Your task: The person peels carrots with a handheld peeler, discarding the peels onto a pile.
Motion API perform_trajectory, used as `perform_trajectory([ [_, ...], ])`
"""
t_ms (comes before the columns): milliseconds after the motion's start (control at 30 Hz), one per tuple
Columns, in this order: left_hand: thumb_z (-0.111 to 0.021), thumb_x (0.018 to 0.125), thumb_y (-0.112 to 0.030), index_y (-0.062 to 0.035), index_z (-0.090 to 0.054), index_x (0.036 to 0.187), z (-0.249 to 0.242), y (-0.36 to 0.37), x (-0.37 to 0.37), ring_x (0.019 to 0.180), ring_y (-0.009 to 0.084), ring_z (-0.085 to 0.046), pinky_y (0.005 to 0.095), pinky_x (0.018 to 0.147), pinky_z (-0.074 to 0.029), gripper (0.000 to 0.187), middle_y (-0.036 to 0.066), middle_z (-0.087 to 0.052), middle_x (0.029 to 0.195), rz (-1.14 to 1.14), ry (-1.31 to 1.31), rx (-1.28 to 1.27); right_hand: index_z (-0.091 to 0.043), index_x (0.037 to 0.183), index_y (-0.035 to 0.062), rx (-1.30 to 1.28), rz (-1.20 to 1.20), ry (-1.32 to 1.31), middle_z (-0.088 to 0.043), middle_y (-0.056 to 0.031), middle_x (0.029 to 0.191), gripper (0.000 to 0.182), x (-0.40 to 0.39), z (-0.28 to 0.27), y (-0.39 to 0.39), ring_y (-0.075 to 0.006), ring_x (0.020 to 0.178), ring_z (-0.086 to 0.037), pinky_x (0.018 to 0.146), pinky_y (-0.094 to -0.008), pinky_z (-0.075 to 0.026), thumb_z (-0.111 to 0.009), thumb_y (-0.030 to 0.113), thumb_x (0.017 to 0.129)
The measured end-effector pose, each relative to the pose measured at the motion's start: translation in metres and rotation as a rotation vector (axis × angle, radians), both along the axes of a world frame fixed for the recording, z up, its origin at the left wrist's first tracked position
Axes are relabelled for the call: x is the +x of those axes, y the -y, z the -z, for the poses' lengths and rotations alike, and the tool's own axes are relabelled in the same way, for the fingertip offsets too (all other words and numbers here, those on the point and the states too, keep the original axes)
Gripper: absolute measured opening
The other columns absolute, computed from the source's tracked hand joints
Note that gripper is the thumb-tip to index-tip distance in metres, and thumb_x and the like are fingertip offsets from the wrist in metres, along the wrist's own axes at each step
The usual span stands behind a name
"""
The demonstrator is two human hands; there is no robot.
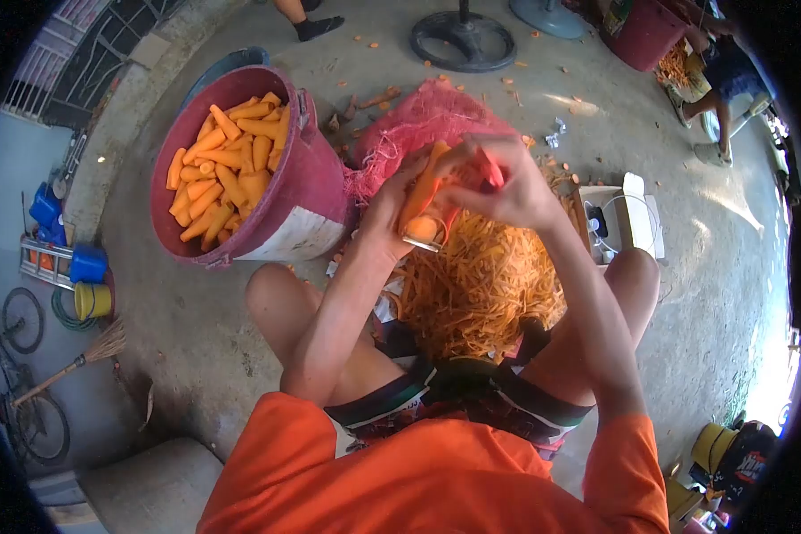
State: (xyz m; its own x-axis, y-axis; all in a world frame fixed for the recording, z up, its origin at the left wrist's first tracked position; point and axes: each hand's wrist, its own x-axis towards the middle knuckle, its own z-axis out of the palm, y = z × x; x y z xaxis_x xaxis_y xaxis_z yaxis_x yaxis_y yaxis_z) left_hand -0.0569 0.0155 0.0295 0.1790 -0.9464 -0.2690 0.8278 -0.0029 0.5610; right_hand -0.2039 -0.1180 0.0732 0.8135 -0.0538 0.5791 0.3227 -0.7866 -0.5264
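My left hand [392, 206] is wrapped round an orange carrot [421, 228], whose thick end faces me. In my right hand [505, 182] is a red peeler [489, 169], its blade lying across the carrot's near end. Below both hands a big heap of orange peelings [485, 289] lies between my legs. A red mesh sack [432, 111] is spread on the floor just beyond my hands. To the left stands a dark red tub [316, 191] filled with peeled carrots [231, 169].
An open white box [627, 218] with a cable sits right of the heap. Round black [463, 42] and grey stand bases are farther back. Another person [730, 84] is at the upper right by a red tub [636, 36]. A broom [67, 365] and bicycle are at left.
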Motion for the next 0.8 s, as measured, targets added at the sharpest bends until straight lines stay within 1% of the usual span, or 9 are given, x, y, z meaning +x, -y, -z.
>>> perform_trajectory([
  [33, -0.055, 0.105, -0.03, -0.0119, -0.057, 0.133, -0.002, -0.003, -0.004, 0.088, 0.0142, -0.067, 0.0322, 0.066, -0.059, 0.033, 0.003, -0.066, 0.113, -0.027, -0.008, 0.035, -0.065, 0.103, -0.0047, 0.009, 0.003, -0.003, -0.074, -0.0083, 0.091, 0.013, -0.001, 0.004, 0.004, -0.0181, 0.081, -0.074, 0.074, -0.0279, -0.058, -0.072, 0.0, 0.092],
  [100, -0.055, 0.105, -0.03, -0.0115, -0.058, 0.132, 0.011, -0.01, 0.008, 0.088, 0.014, -0.068, 0.0308, 0.066, -0.059, 0.034, 0.003, -0.067, 0.113, 0.055, 0.017, 0.016, -0.065, 0.105, -0.0043, 0.522, 0.211, 0.049, -0.074, -0.0097, 0.091, 0.015, -0.001, 0.016, 0.034, -0.0199, 0.084, -0.075, 0.074, -0.0295, -0.06, -0.071, -0.001, 0.091],
  [133, -0.056, 0.105, -0.03, -0.0112, -0.058, 0.132, 0.012, -0.01, 0.011, 0.088, 0.0139, -0.068, 0.0293, 0.065, -0.059, 0.034, 0.003, -0.067, 0.113, 0.131, 0.046, -0.021, -0.067, 0.104, -0.0031, 0.432, 0.361, 0.096, -0.074, -0.0086, 0.089, 0.014, 0.002, 0.01, 0.047, -0.018, 0.083, -0.075, 0.072, -0.029, -0.059, -0.072, -0.001, 0.091],
  [233, -0.056, 0.105, -0.03, -0.0109, -0.058, 0.132, 0.011, -0.006, 0.011, 0.086, 0.0134, -0.069, 0.0266, 0.061, -0.058, 0.034, 0.003, -0.068, 0.112, 0.095, 0.081, -0.007, -0.069, 0.099, -0.0035, 0.656, 0.18, 0.139, -0.074, -0.0072, 0.089, 0.012, -0.004, 0.01, 0.035, -0.0139, 0.088, -0.072, 0.074, -0.0285, -0.059, -0.074, 0.002, 0.09],
  [367, -0.057, 0.104, -0.028, -0.008, -0.059, 0.133, 0.008, -0.007, 0.002, 0.082, 0.0199, -0.069, 0.035, 0.056, -0.06, 0.035, 0.01, -0.067, 0.105, -0.006, -0.012, 0.028, -0.069, 0.1, -0.0026, 0.257, 0.284, 0.022, -0.075, -0.0055, 0.093, 0.018, 0.005, 0.029, 0.033, -0.011, 0.087, -0.07, 0.075, -0.0287, -0.057, -0.078, 0.005, 0.087],
  [533, -0.058, 0.103, -0.027, -0.0071, -0.059, 0.131, 0.016, -0.007, 0.017, 0.079, 0.0205, -0.068, 0.0359, 0.061, -0.059, 0.034, 0.009, -0.068, 0.102, 0.069, -0.095, -0.003, -0.071, 0.105, -0.0001, 0.443, 0.406, 0.123, -0.074, -0.0053, 0.094, 0.023, 0.001, 0.029, 0.051, -0.0101, 0.088, -0.068, 0.082, -0.0287, -0.054, -0.079, 0.006, 0.085],
  [600, -0.059, 0.103, -0.026, -0.0061, -0.059, 0.131, 0.011, -0.007, 0.015, 0.08, 0.0213, -0.068, 0.0361, 0.062, -0.059, 0.035, 0.009, -0.068, 0.102, 0.108, -0.137, -0.043, -0.072, 0.104, 0.0014, 0.595, 0.104, 0.072, -0.074, -0.004, 0.095, 0.024, 0.001, 0.021, 0.013, -0.0099, 0.088, -0.067, 0.082, -0.028, -0.054, -0.081, 0.004, 0.082],
  [700, -0.059, 0.103, -0.03, -0.0058, -0.058, 0.126, 0.0, -0.007, 0.006, 0.085, 0.0167, -0.069, 0.03, 0.064, -0.06, 0.033, 0.01, -0.068, 0.109, -0.024, -0.068, 0.042, -0.071, 0.103, 0.0013, 0.278, 0.127, -0.078, -0.073, -0.0036, 0.095, 0.025, -0.003, 0.01, -0.005, -0.0094, 0.089, -0.066, 0.08, -0.0284, -0.054, -0.082, 0.003, 0.081],
  [800, -0.059, 0.103, -0.029, -0.0091, -0.056, 0.131, 0.009, -0.012, 0.012, 0.087, 0.0185, -0.067, 0.0308, 0.07, -0.059, 0.034, 0.007, -0.066, 0.108, 0.082, -0.112, -0.035, -0.071, 0.102, 0.0017, 0.482, 0.298, 0.096, -0.073, -0.0037, 0.095, 0.024, -0.002, 0.023, 0.044, -0.009, 0.09, -0.066, 0.079, -0.0298, -0.055, -0.082, 0.002, 0.08],
])
